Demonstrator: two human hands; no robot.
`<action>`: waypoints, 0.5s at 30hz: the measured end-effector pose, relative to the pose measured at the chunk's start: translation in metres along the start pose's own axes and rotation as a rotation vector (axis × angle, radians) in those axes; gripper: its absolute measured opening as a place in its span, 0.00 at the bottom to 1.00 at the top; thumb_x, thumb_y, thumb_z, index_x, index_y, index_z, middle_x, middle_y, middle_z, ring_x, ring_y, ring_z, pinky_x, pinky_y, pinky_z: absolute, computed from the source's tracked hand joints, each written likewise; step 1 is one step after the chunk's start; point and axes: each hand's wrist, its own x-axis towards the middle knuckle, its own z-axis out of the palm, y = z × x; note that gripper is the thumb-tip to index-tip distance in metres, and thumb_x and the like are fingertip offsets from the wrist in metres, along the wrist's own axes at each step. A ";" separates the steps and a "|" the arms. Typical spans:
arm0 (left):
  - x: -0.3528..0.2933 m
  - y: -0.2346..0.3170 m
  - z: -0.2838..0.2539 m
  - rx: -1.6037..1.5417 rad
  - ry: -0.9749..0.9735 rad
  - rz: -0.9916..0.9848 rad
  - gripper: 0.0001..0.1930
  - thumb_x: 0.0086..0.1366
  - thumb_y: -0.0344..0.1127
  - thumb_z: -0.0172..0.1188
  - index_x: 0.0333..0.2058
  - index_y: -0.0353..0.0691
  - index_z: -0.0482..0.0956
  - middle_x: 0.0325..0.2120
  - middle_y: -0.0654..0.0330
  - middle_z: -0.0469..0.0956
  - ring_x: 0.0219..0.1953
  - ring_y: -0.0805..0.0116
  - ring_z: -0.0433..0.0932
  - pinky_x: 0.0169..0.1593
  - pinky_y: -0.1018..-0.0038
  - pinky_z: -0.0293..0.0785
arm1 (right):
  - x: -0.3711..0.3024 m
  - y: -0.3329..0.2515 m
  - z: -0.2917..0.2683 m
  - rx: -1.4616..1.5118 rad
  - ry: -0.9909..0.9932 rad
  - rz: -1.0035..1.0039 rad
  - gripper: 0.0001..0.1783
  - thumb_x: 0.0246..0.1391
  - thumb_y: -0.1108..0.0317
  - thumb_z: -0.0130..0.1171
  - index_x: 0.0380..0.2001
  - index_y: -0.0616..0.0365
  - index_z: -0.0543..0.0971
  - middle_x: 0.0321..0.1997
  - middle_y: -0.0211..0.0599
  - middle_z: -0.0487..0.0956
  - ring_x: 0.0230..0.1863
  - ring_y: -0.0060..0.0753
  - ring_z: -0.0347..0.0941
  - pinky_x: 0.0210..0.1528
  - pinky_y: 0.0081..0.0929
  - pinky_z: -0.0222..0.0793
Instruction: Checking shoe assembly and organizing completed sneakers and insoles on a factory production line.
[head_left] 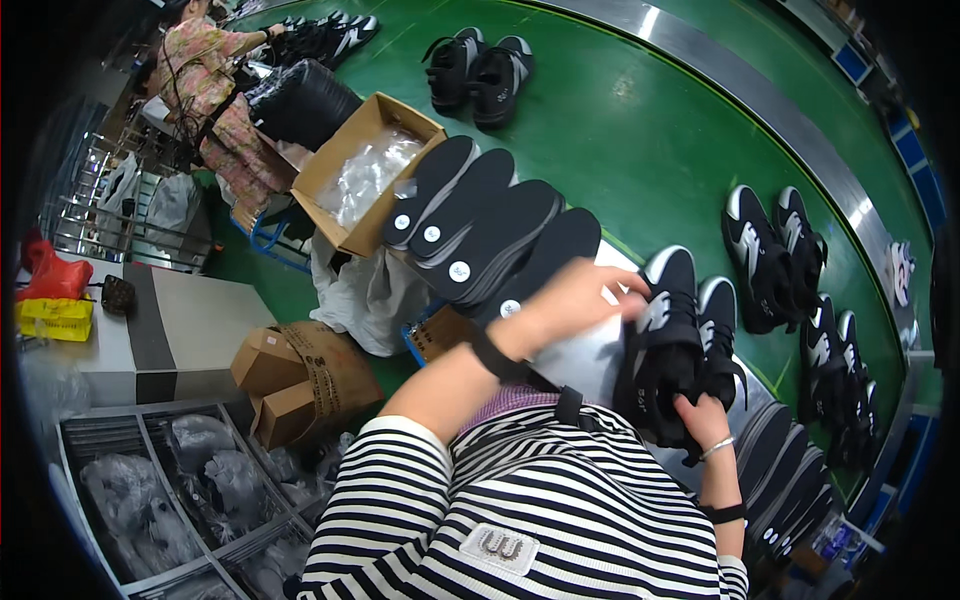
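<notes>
A pair of black sneakers with white toes and grey side patches stands before me on a pale work surface [590,350]. At the collar of the nearer sneaker [668,330], my right hand [706,422] is closed, thumb pressed on its edge; the other fingers are partly hidden. The second sneaker [717,315] stands just right of it. Reaching across from the left, my left hand [590,298] has its fingers apart beside the nearer sneaker's toe, with nothing seen in them. Close beyond that hand lie stacks of black insoles [500,235] with round white stickers.
More insoles [785,455] lie to the right. An open cardboard box [345,185] of clear plastic bags sits beyond the left stacks. Sneaker pairs [770,255] stand on the green surface [620,130]. A person [215,90] works at far left; a divided rack [140,480] is lower left.
</notes>
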 end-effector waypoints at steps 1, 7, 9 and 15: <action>0.001 -0.030 -0.024 0.101 0.270 0.074 0.14 0.49 0.35 0.57 0.35 0.37 0.75 0.30 0.53 0.75 0.31 0.65 0.75 0.36 0.74 0.70 | 0.000 -0.001 0.001 -0.006 0.007 0.004 0.32 0.41 0.44 0.47 0.24 0.71 0.74 0.30 0.64 0.72 0.36 0.58 0.69 0.43 0.39 0.63; -0.052 -0.142 -0.186 0.892 0.968 -0.453 0.24 0.45 0.48 0.60 0.40 0.42 0.71 0.37 0.56 0.70 0.44 0.56 0.65 0.46 0.61 0.61 | 0.003 -0.004 0.001 -0.008 -0.017 0.074 0.32 0.40 0.45 0.48 0.24 0.72 0.74 0.30 0.64 0.72 0.37 0.59 0.68 0.43 0.39 0.62; -0.059 -0.153 -0.205 0.867 0.854 -0.524 0.23 0.45 0.48 0.61 0.39 0.43 0.71 0.37 0.57 0.70 0.43 0.59 0.66 0.44 0.61 0.62 | 0.003 0.000 0.001 0.034 -0.048 0.122 0.31 0.38 0.46 0.50 0.26 0.72 0.73 0.32 0.65 0.71 0.38 0.59 0.67 0.44 0.39 0.62; -0.053 -0.178 -0.225 0.623 0.694 -0.429 0.12 0.48 0.38 0.59 0.32 0.39 0.75 0.25 0.56 0.74 0.28 0.59 0.72 0.33 0.72 0.68 | -0.002 -0.002 -0.003 0.015 -0.039 0.203 0.29 0.37 0.51 0.54 0.28 0.73 0.73 0.35 0.65 0.71 0.40 0.59 0.67 0.45 0.37 0.62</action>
